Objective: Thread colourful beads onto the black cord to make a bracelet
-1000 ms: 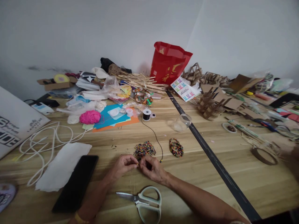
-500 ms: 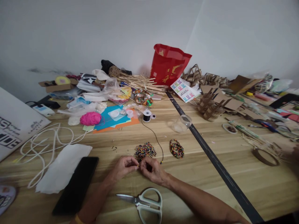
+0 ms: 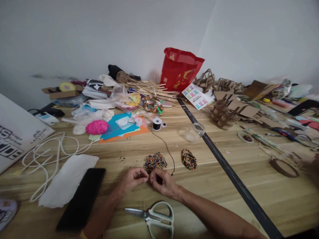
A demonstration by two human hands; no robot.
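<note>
Barely any change from a moment back: the view has dipped a touch, and both hands stay huddled together at the near edge of the wooden table [image 3: 224, 186]. The left hand [image 3: 132, 179] and right hand [image 3: 162, 181] meet fingertip to fingertip, each pinched on something tiny, most likely a bead going onto the black cord [image 3: 166, 146]; the bead itself is too small to make out.

That cord runs from the hands away to the black spool [image 3: 157, 123] at the far middle, with one or two beads showing near its near end. So the stringing looks early: the loose bead pile [image 3: 154, 161] just beyond the hands is still full.

The count: one loose pile, one beaded bracelet coil [image 3: 188, 159] to its right, one spool, one pair of scissors [image 3: 153, 217] lying near the wrists, one dark phone [image 3: 81, 198] at the left, one clear jar [image 3: 195, 131] further back.
</note>
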